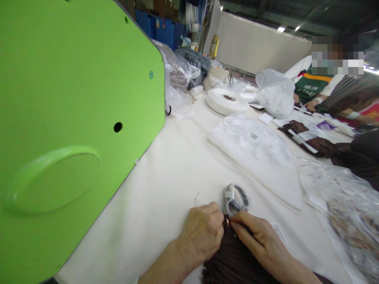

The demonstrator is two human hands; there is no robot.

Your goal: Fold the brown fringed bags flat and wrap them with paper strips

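A dark brown fringed piece made of many thin strands lies at the table's front edge, partly under my hands. From its top extends a dark loop wrapped in clear plastic and white tape. My left hand is closed at the top of the piece, fingers curled, its fingertips hidden. My right hand pinches the same spot from the right, beside a small gold-coloured metal part. A thin pale thread curls on the table above my left hand.
A large green machine panel stands on the left. On the white table lie a plastic bag with a barcode, a white tape roll, brown bundles and clear bags. A co-worker is at the far right.
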